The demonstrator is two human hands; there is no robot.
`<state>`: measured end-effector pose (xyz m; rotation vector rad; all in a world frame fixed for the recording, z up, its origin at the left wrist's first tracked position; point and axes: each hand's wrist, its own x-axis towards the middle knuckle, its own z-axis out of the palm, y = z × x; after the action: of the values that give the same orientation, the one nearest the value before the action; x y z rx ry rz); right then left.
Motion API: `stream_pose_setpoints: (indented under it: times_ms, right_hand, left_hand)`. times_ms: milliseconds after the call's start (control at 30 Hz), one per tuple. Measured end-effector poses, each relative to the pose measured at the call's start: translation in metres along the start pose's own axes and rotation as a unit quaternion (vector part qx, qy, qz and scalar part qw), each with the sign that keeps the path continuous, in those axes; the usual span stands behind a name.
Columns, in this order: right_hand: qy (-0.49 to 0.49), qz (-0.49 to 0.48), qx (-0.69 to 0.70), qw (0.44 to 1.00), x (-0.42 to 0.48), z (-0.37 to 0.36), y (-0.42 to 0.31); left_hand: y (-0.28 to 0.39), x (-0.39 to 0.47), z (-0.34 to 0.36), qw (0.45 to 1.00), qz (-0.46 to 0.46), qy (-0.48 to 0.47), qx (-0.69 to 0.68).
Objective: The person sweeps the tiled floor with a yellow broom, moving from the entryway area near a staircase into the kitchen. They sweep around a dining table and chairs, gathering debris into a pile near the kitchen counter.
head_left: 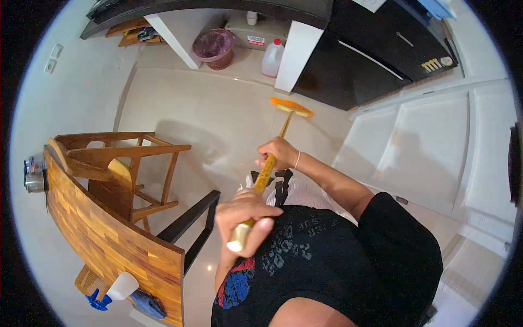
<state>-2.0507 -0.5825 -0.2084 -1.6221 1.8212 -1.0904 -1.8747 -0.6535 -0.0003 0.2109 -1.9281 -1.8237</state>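
A long-handled broom (pixel 266 175) with a mottled yellow handle slants away from my body. Its orange and yellow head (pixel 291 107) rests on the glossy beige floor tiles (pixel 196 98), near the black cabinet. Close to my chest, my left hand (pixel 241 210) wraps around the top of the handle, whose pale end cap shows past the thumb. Lower down the shaft, my right hand (pixel 280 153) grips it with curled fingers and a thin pale band at the wrist.
At left stand a wooden chair (pixel 132 180) and a wood-topped table (pixel 122 241) with black metal legs, holding a spray bottle (pixel 118 288). Ahead, under the counter, are a lined wastebasket (pixel 214 48) and a red-capped plastic jug (pixel 273 58). Black cabinets (pixel 347 69) and white door panels (pixel 425 139) line the right.
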Motion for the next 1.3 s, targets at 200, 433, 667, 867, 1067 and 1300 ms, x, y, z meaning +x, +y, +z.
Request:
stream_pose_setpoints:
  times_ms: [200, 433, 667, 867, 1067, 1300]
  right_hand:
    - [0.06, 0.045, 0.0, 0.997, -0.036, -0.021, -0.005]
    - [0.106, 0.063, -0.033, 0.992, -0.06, -0.022, -0.004]
    - [0.181, 0.071, -0.089, 0.977, -0.078, -0.047, -0.015]
    - [0.126, 0.044, -0.065, 0.989, -0.082, -0.038, 0.035]
    - [0.07, -0.018, 0.005, 0.997, -0.042, -0.019, 0.009]
    - [0.064, 0.004, 0.027, 0.998, -0.032, -0.043, -0.074]
  left_hand:
    - [0.004, 0.009, 0.03, 0.99, 0.026, -0.141, 0.014]
    - [-0.006, 0.006, 0.033, 0.993, 0.05, -0.097, -0.055]
    - [0.002, 0.013, 0.037, 0.983, 0.068, -0.13, -0.114]
    - [-0.019, 0.01, 0.058, 0.994, 0.024, -0.098, -0.038]
    - [0.02, 0.011, 0.052, 0.995, 0.004, -0.075, 0.07]
    - [0.07, 0.014, 0.031, 0.992, 0.1, -0.05, -0.062]
